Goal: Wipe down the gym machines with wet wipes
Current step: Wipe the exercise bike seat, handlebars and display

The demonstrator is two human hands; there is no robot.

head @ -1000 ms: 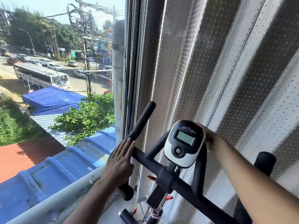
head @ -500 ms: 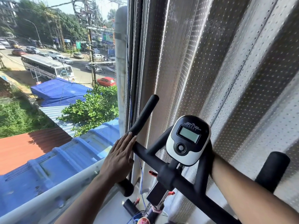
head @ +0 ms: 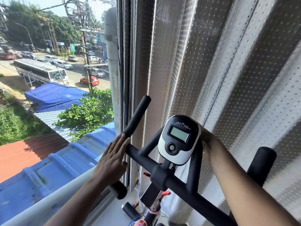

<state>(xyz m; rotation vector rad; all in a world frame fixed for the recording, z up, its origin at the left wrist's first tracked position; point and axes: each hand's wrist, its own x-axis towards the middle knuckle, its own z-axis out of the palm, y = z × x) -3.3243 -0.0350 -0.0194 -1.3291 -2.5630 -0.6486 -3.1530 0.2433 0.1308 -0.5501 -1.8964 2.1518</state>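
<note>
Since the earlier frame, the right forearm had lifted so the right hand (head: pixel 205 139) sat higher behind the exercise bike's console (head: pixel 178 140); the left hand (head: pixel 112 159) had barely shifted. That left hand lay flat, fingers straight and together, pressed against the black handlebar (head: pixel 138 152) where the left grip rose. The right hand was mostly hidden behind the console, so its fingers could not be told, and no wet wipe was visible; it may have been behind the console. To wipe well, the left hand likely needed to brace the bar while the right worked around the console's back and edges, sparing the screen from excess moisture.
</note>
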